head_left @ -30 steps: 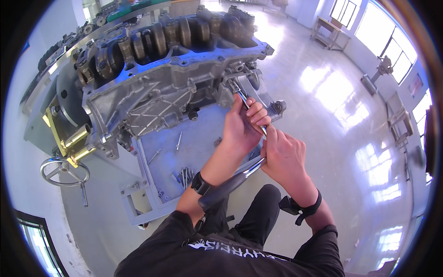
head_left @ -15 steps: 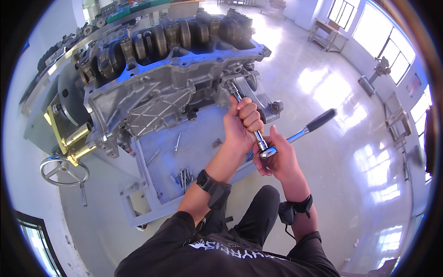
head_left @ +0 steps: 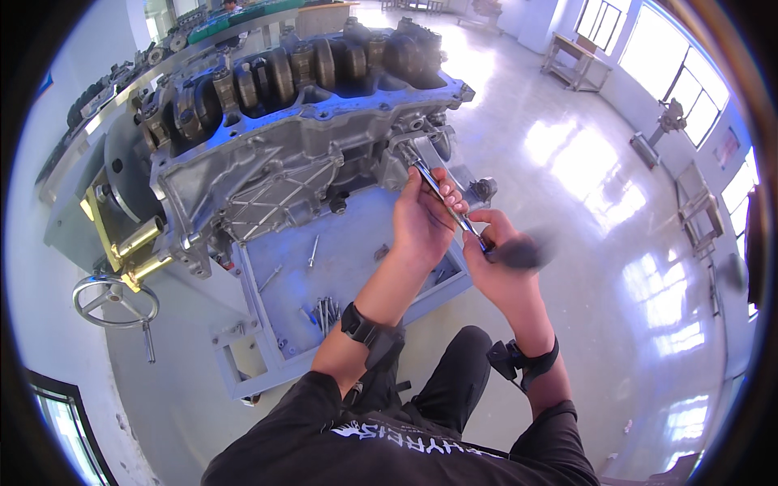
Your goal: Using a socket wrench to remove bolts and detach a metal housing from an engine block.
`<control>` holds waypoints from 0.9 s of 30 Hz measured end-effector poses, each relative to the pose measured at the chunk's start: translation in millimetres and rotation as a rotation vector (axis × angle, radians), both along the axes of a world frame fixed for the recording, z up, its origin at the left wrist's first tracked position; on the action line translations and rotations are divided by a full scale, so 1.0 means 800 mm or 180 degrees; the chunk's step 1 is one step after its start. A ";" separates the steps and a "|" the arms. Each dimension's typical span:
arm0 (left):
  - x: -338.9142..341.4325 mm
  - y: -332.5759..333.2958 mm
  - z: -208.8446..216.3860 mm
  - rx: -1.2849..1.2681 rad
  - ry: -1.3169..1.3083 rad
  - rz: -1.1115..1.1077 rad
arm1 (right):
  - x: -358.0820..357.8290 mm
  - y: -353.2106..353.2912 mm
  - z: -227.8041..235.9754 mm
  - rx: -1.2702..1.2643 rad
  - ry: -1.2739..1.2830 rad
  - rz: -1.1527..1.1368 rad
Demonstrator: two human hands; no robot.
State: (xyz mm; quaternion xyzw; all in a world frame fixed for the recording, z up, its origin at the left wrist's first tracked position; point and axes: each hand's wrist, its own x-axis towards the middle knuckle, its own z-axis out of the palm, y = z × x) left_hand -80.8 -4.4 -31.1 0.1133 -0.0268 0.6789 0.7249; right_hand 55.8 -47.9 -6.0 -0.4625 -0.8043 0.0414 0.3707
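A chrome socket extension bar [head_left: 442,193] slants from the front of a metal engine block [head_left: 267,166], near a bracket [head_left: 428,150] at its right end, back toward me. My left hand [head_left: 423,219] is curled loosely round the bar, thumb on one side and fingertips on the other. At the bar's near end my right hand [head_left: 501,263] grips the ratchet wrench, its dark handle [head_left: 525,253] smeared by motion. My right fingers hide most of the ratchet head. Whether the bar's far tip sits on a bolt I cannot tell.
Dark crankshaft parts [head_left: 279,77] show on top of the block. Below it, a grey stand tray [head_left: 304,235] carries several loose bolts [head_left: 327,312]. A handwheel [head_left: 115,300] and yellow bracket [head_left: 134,243] stand at left. Workbenches [head_left: 574,61] line the window wall.
The ratchet handle has swung from pointing far right to near my right hand, now blurred. My right hand has turned over the ratchet head. My left fingers have loosened round the bar.
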 end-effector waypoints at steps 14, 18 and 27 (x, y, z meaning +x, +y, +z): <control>-0.014 0.024 -0.031 0.0563 -0.0896 -0.0742 | -0.012 -0.014 -0.014 -0.1048 0.1055 0.0485; -0.007 0.023 -0.024 0.0728 -0.1428 -0.1017 | 0.000 -0.010 -0.003 -0.3481 0.3544 0.1438; -0.014 0.010 -0.022 0.0546 -0.0827 -0.0596 | -0.003 -0.004 -0.016 -0.3503 0.3770 0.1686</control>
